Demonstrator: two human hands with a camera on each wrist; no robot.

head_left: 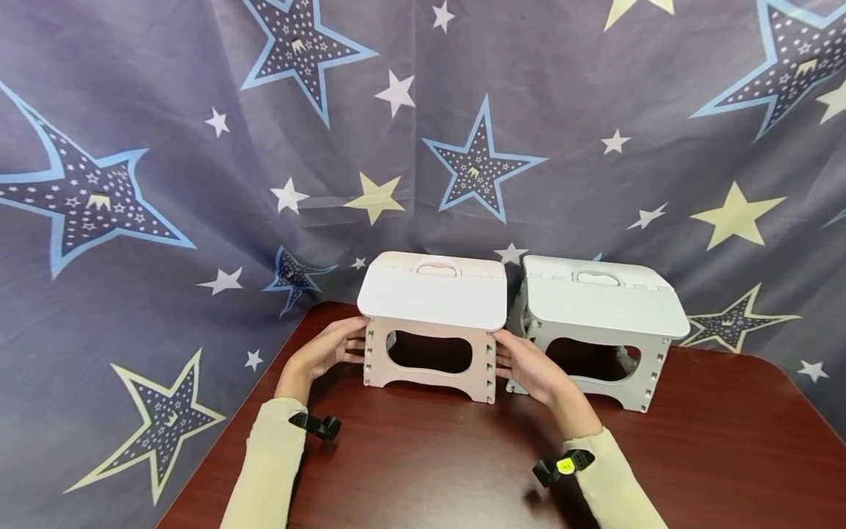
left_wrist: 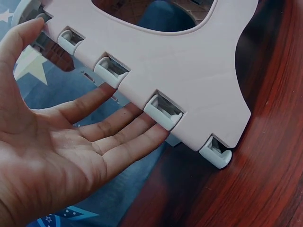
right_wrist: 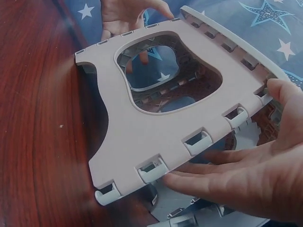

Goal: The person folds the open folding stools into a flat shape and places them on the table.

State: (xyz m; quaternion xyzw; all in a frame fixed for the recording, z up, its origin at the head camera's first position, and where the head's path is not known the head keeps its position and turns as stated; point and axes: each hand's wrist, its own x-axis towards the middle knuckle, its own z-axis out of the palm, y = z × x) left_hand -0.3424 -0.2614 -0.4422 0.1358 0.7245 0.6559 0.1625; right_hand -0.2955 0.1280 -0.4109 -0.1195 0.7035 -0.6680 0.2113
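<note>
A pale pink folding step stool (head_left: 429,353) stands unfolded at the back of the table, its white top (head_left: 423,297) fitted with a carry handle. At its left side is my left hand (head_left: 330,349); in the left wrist view the thumb touches the upper corner and the fairly straight fingers (left_wrist: 123,137) lie against the hinged side edge. My right hand (head_left: 529,367) is at the opposite side, thumb by the front edge under the top. In the right wrist view its fingers (right_wrist: 208,182) extend along the side panel, their tips partly hidden.
Close on the right stands a second folding stool (head_left: 598,323), pale grey-green, also unfolded. Both rest on a dark red wooden table (head_left: 423,470). A star-patterned curtain (head_left: 370,242) hangs behind and to the left.
</note>
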